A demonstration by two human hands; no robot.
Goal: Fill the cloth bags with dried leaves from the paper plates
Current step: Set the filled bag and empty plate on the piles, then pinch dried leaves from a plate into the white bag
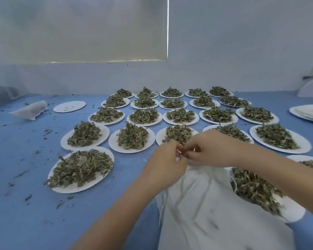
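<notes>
A white cloth bag lies in front of me, low in the middle of the view, its mouth bunched up under my hands. My left hand and my right hand meet above the bag's top, fingers curled, each pinching the thin white drawstring at the bag's mouth. Several white paper plates heaped with dried green leaves cover the blue table; the nearest full one sits to the left of my hands. Another plate of leaves lies partly under the bag's right side.
A filled cloth bag lies on its side at the far left, next to an emptied plate. A stack of bare plates stands at the right edge. Loose leaf bits litter the blue table. A white wall runs behind.
</notes>
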